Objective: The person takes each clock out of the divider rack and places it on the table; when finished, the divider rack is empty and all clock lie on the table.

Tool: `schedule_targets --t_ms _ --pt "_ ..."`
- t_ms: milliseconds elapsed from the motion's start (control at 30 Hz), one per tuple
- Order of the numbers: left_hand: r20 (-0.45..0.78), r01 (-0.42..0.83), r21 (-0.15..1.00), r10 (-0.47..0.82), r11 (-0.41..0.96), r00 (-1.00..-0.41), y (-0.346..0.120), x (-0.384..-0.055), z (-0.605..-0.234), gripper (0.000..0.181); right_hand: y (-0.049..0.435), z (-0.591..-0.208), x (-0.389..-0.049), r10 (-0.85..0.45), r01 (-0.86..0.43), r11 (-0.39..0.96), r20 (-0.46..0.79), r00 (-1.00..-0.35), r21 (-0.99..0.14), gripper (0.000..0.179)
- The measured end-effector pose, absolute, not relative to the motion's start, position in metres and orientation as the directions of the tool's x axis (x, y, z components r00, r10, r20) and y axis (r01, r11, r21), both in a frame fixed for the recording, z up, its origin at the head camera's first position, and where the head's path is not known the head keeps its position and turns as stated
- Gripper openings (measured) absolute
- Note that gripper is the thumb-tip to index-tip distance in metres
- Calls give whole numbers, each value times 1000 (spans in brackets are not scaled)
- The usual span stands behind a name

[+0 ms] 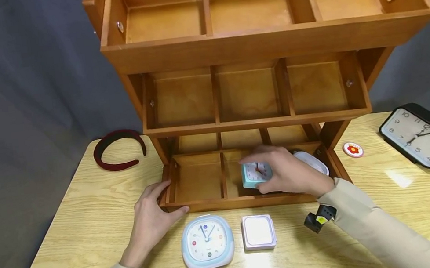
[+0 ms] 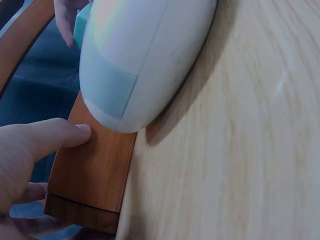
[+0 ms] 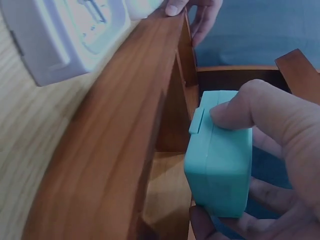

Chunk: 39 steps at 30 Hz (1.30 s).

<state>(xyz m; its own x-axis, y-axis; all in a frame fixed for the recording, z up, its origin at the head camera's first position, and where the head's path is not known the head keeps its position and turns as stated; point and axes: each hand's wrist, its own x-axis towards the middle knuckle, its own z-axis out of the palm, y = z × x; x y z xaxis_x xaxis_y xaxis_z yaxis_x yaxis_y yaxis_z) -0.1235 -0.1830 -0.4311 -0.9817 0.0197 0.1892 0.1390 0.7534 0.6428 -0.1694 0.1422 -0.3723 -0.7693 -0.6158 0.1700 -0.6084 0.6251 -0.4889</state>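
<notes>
My right hand grips a small teal alarm clock with a white face, thumb on one side and fingers on the other. It holds the clock in the middle compartment of the lowest drawer; the right wrist view shows the teal case tilted above the compartment floor. My left hand holds this drawer's front left corner, its thumb against the front board and its fingers round the side. Behind my right wrist, a pale oval clock lies partly hidden in the right compartment.
Before the drawer lie a blue-and-white alarm clock and a white square clock. Two upper drawers jut out overhead. A dark red headband lies left; a flower badge and a black clock are right.
</notes>
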Motion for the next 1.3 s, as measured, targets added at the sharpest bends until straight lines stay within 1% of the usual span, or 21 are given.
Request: schedule_targets --t_ms 200,500,667,767,900,967,1133,1300 --pt "205 148 640 18 754 -979 -183 -122 -433 76 149 -372 -162 -634 -639 617 191 -750 -459 60" --pt "210 159 647 26 746 -977 -181 -123 -435 75 169 -369 -136 -604 -627 650 209 -769 -430 59" --pt "205 153 645 23 748 -979 -182 -122 -436 75 178 -373 -120 -607 -657 644 260 -751 -393 61" --pt "210 154 643 21 751 -977 -183 -122 -435 75 183 -375 -113 -601 -656 641 272 -752 -398 62" --pt "215 159 641 22 751 -976 -183 -122 -434 75 189 -377 -102 -590 -628 636 242 -770 -448 64" --pt "213 157 641 23 751 -977 -183 -122 -434 75 192 -379 -96 -589 -627 624 245 -770 -466 65" --pt "207 154 643 24 750 -978 -183 -122 -433 75 199 -388 -81 -594 -669 602 316 -740 -436 66" --pt "206 153 639 25 754 -978 -181 -123 -432 75 202 -399 -71 -597 -671 616 311 -739 -412 67"
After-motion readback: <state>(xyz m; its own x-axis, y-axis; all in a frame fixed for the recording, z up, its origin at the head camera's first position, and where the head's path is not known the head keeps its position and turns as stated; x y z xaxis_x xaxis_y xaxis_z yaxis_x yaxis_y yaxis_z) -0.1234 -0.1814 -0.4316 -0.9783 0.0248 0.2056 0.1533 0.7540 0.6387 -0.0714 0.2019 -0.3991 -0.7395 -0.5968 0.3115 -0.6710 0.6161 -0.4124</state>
